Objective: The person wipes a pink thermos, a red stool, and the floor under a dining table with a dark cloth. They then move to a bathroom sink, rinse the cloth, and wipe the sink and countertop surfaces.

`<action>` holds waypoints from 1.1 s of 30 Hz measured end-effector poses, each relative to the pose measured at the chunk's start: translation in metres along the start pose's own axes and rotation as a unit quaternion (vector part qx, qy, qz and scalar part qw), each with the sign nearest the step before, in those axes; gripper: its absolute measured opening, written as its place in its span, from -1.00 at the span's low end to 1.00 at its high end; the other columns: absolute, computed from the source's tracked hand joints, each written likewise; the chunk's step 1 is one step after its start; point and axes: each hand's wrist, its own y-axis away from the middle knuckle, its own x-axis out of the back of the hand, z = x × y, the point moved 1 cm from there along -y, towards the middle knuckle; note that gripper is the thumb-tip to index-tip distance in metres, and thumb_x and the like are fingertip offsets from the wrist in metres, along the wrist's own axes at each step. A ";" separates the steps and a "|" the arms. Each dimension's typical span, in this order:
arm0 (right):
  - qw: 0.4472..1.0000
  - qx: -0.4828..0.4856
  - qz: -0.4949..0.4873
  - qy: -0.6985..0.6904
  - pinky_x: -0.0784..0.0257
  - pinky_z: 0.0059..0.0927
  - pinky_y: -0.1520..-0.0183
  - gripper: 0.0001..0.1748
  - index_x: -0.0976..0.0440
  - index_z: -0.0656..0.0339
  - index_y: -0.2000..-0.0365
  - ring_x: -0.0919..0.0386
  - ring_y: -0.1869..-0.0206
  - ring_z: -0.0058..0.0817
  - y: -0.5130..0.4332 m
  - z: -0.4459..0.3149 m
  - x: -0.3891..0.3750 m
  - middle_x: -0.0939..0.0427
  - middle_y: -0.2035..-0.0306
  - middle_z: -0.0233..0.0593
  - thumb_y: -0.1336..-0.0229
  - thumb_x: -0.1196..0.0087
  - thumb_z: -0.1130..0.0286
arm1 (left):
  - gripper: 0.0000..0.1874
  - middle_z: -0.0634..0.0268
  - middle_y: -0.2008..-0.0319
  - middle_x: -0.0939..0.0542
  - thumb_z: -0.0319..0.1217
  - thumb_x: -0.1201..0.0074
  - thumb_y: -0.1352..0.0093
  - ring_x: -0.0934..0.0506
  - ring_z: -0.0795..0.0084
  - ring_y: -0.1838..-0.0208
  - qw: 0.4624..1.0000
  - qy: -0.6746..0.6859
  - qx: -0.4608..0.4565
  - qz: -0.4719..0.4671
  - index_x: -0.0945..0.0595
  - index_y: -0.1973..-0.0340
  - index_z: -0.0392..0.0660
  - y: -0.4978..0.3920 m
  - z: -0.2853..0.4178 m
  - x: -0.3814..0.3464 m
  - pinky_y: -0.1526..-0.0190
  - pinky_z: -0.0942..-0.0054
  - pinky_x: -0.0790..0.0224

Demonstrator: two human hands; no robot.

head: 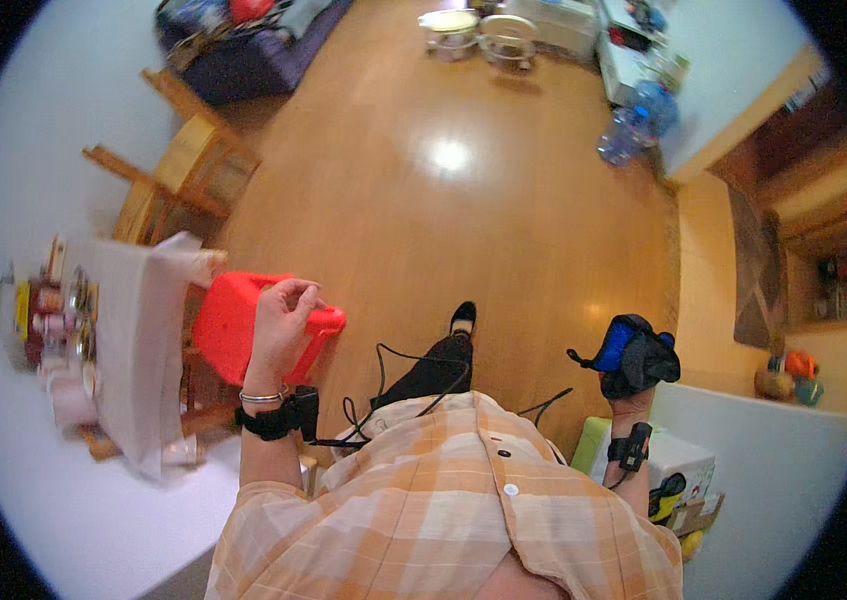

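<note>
My left hand point(287, 311) is raised over a red plastic stool point(227, 326), its fingers loosely curled; nothing shows in it, and whether it touches the stool cannot be told. A bracelet and a black strapped device sit on that wrist. On the right, my right hand point(622, 397) holds a bundle of black and blue fabric point(637, 356) with a strap end hanging out to the left. The fabric hides most of the fingers. Another small device point(633, 444) is strapped to the right forearm. A thin black cable point(380, 360) loops in front of my shirt.
A cloth-covered table point(130, 337) bearing jars stands left, with wooden chairs point(187, 154) beyond. A dark sofa point(251, 64) is at upper left. Stools point(449, 31) stand far ahead, large plastic bottles point(622, 135) at upper right. A low white wall point(753, 435) and boxes are at right.
</note>
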 end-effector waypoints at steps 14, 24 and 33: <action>0.943 0.186 0.227 -0.159 -0.42 -0.01 -0.26 -0.51 -0.47 0.09 -0.11 -0.49 -0.18 -0.21 -0.070 -0.127 0.073 -0.55 -0.15 -0.28 -0.28 -0.15 0.06 | -0.76 0.22 0.38 -0.69 -0.38 -0.12 -0.46 -0.68 0.43 0.29 0.979 0.028 -0.035 -0.199 -0.63 0.18 -0.37 -0.247 0.098 -0.249 0.22 0.48 -0.53; 0.901 0.281 0.278 -0.177 -0.36 -0.07 -0.28 -0.60 -0.45 0.10 -0.13 -0.44 -0.18 -0.22 -0.088 -0.256 0.136 -0.51 -0.17 -0.23 -0.39 -0.02 0.16 | -0.74 0.09 0.45 -0.69 -0.28 -0.15 -0.38 -0.67 0.23 0.39 0.862 -0.091 -0.278 -0.414 -0.68 0.30 -0.27 -0.280 0.253 -0.586 0.35 0.29 -0.49; 0.900 0.310 0.289 -0.100 -0.50 -0.19 -0.08 -0.65 -0.55 0.05 0.08 -0.55 0.03 -0.33 -0.126 -0.435 0.214 -0.62 0.06 -0.39 -0.28 -0.16 0.05 | -0.70 0.08 0.44 -0.70 -0.21 -0.14 -0.39 -0.66 0.24 0.39 0.795 -0.144 -0.345 -0.477 -0.68 0.27 -0.24 -0.220 0.351 -0.770 0.31 0.31 -0.50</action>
